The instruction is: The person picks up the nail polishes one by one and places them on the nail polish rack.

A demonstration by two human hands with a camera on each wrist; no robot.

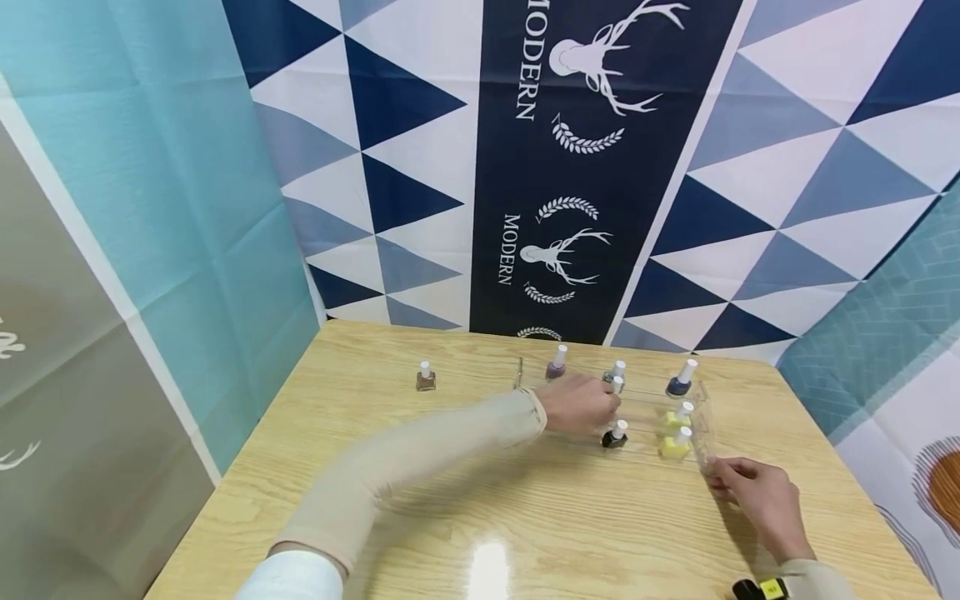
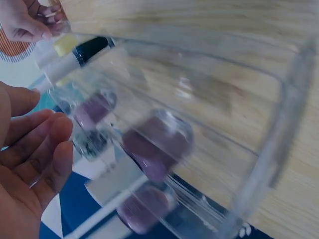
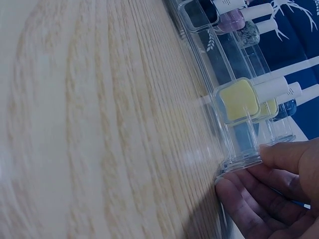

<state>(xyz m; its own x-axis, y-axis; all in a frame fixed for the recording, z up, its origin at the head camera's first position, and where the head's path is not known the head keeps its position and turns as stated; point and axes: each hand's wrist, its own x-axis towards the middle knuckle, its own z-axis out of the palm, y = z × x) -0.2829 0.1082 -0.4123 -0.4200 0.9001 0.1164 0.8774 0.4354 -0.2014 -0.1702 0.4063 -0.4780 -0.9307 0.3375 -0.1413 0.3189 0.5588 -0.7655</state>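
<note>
A clear tiered display rack holds several small nail polish bottles with white caps. My left hand is over its middle, fingertips close to the caps. In the left wrist view the thumb and loosely bent fingers stand apart, beside the white cap of a black bottle. A purple bottle is just beyond them, its cap hidden behind the fingers. My right hand pinches the rack's right end between thumb and fingers. Nearest it is a yellow bottle, with another yellow one behind.
A brown polish bottle stands alone on the wooden table, left of the rack. At the rack's back are a purple bottle and a dark blue one. Patterned cloth hangs behind the table.
</note>
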